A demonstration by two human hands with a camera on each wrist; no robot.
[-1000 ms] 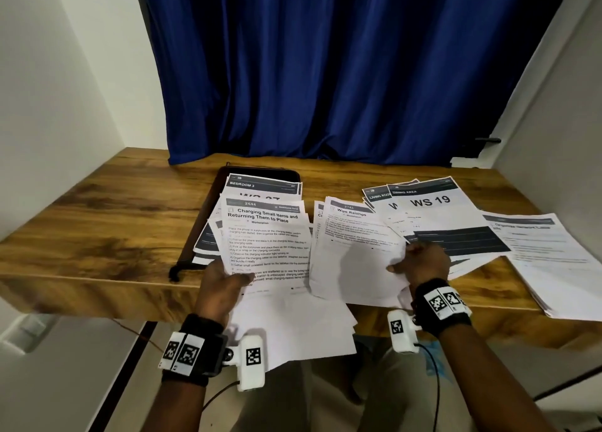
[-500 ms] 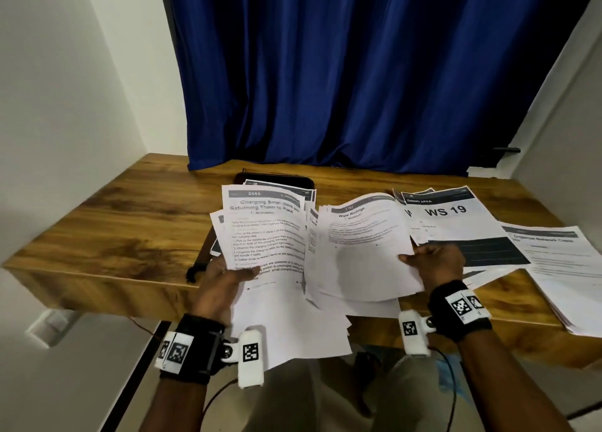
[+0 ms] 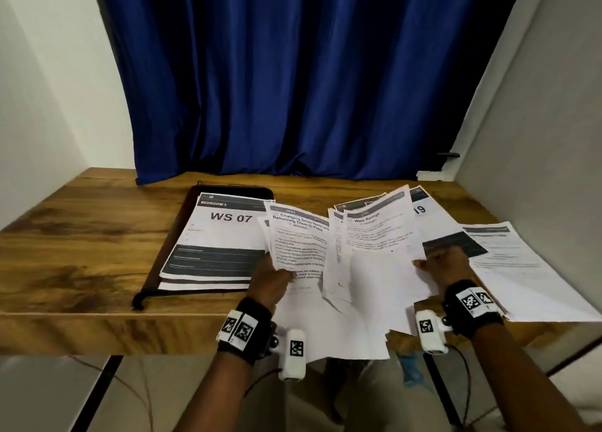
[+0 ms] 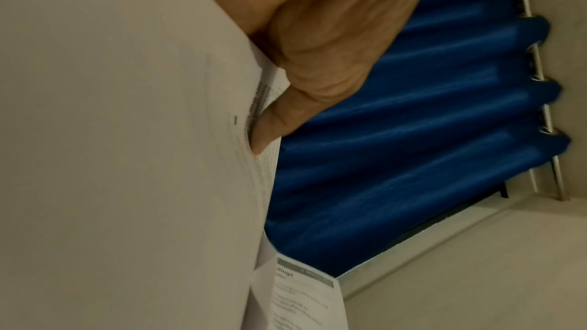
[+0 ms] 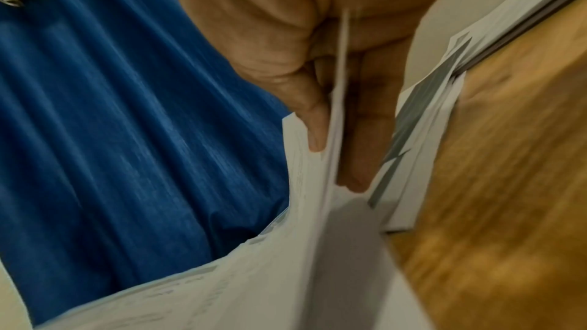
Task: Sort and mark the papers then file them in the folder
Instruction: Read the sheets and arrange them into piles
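Note:
My left hand grips a fanned bundle of printed sheets topped by "Charging Small Items", thumb pressed on the front. My right hand pinches a second bundle headed "Wipe Railings", thumb on top and fingers beneath. Both bundles are lifted and tilted above the table's front edge. On the left, a dark folder lies open under a "WS 07" stack. A "WS 19" stack lies mostly hidden behind the right bundle.
Another stack of printed pages lies at the table's right end, overhanging the front edge. A blue curtain hangs behind the wooden table. White walls close both sides. Bare wood shows left of the folder.
Both hands have lifted their bundles off the table and tilted them up, shifting right; the "WS 07" stack on the folder is now uncovered and "WS 19" is largely hidden.

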